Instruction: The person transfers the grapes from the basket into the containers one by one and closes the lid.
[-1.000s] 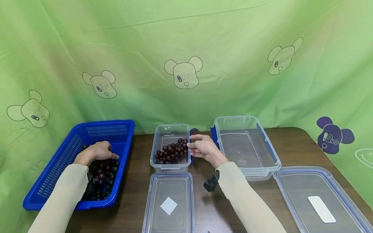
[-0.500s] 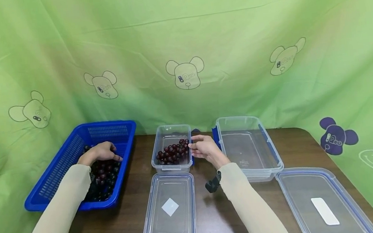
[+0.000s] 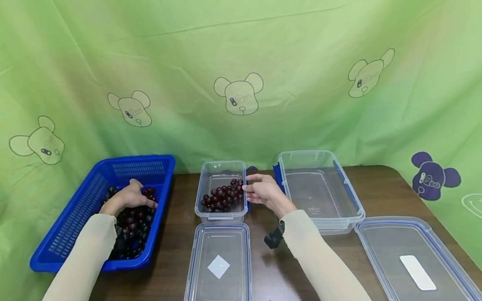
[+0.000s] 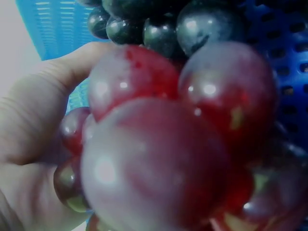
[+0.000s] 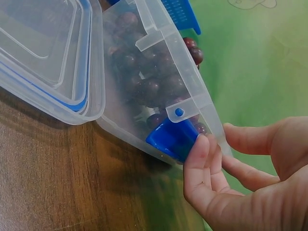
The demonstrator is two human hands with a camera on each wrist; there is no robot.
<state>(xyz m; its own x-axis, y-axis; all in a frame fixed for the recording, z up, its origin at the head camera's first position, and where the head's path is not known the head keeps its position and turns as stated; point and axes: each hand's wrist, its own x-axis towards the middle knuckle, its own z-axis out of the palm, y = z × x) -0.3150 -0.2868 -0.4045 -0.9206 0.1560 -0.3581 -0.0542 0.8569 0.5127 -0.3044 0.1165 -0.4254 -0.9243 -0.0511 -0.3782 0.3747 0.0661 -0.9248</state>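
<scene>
A blue basket [image 3: 63,235] on the left holds dark and red grapes. My left hand [image 3: 130,197] reaches into it and grips a bunch of red grapes [image 4: 154,163], with red grapes showing between thumb and fingers; most of the fingers are hidden. A small clear plastic container [image 3: 225,216] stands in the middle with a bunch of dark red grapes [image 3: 221,197] inside. My right hand [image 3: 267,192] holds this container by its right side, thumb and fingertips at the rim and the blue latch [image 5: 175,139].
A larger clear container [image 3: 319,196] stands right of my right hand. The small container's lid [image 3: 220,293] lies in front of it, and a bigger lid [image 3: 415,235] lies at the right on the wooden table [image 3: 276,287]. Green cloth [image 3: 299,33] hangs behind.
My left hand's thumb has spread and lifted, and red grapes now show between thumb and fingers. The right hand stays on the small container.
</scene>
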